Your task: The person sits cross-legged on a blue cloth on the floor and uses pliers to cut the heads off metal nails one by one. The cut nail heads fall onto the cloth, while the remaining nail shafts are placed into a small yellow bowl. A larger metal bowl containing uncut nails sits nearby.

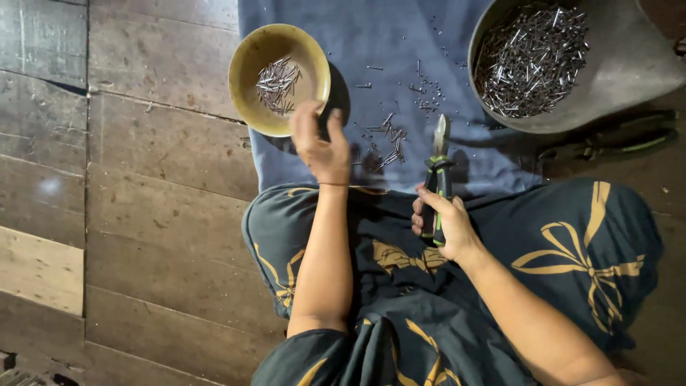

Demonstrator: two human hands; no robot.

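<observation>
Wooden floorboards (143, 179) gape beneath the blue cloth (400, 50), so the empty, loosely curled left hand (321, 146) might tip the yellow bowl (246, 53) of nails (277, 84), while the right hand (446, 225) clenches pliers (437, 179).

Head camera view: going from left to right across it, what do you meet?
Bare wooden floorboards → round yellow bowl of small nails → left hand → loose nails on blue cloth → green-and-black pliers in right hand → large grey metal basin of nails.
</observation>
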